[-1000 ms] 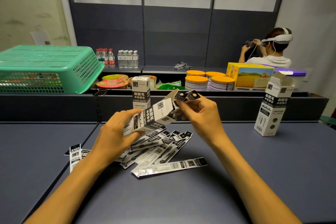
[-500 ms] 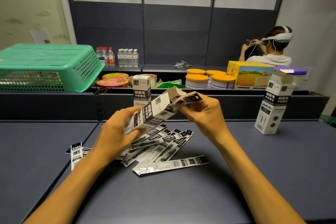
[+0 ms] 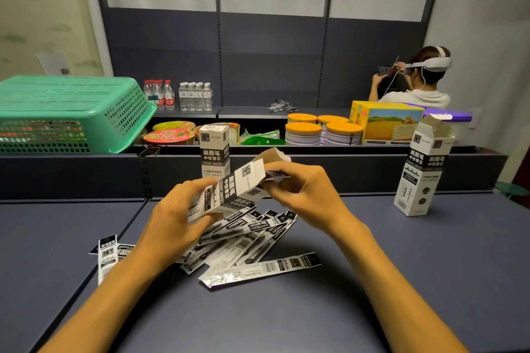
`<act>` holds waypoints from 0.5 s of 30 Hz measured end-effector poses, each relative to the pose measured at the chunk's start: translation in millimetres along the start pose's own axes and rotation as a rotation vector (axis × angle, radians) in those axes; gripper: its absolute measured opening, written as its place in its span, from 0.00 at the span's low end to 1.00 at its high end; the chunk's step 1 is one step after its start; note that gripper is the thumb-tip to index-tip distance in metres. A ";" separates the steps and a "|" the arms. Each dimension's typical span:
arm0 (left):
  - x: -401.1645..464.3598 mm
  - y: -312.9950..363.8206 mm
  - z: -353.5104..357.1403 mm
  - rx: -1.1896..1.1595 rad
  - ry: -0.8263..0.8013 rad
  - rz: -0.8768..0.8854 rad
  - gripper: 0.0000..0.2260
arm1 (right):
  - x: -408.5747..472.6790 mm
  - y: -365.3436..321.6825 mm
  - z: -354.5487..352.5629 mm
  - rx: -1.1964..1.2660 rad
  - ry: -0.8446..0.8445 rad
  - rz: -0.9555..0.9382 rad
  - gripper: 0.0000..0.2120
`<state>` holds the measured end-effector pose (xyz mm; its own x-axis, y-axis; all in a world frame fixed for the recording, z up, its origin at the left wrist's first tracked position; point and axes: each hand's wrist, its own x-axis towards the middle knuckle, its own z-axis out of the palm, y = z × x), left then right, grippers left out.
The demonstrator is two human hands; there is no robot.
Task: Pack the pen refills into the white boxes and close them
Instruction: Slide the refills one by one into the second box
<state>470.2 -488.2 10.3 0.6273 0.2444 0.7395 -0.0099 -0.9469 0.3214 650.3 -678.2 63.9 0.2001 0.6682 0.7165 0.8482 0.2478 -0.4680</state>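
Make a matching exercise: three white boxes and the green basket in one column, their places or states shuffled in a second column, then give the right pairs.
Things
1. white box in the hands
2. white box at right
3. white box behind the hands
4. green basket

States
A. upside down, far left
B. upright, top flap open
C. tilted, open end to the right hand
D. upright, top closed

Pairs: 1-C, 2-B, 3-D, 4-A
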 end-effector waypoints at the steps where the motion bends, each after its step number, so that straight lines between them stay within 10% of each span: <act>1: 0.4 0.5 -0.1 -0.005 0.005 0.000 0.28 | -0.4 -2.4 -2.7 0.055 -0.006 0.032 0.11; 15: 1.8 -0.3 1.2 -0.032 0.000 0.009 0.28 | -1.9 -4.3 9.8 -0.187 -0.177 0.081 0.16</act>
<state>472.2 -487.8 10.9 0.6273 0.2359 0.7422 -0.0403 -0.9419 0.3334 641.5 -673.7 59.5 0.1962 0.7968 0.5715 0.9122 0.0655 -0.4045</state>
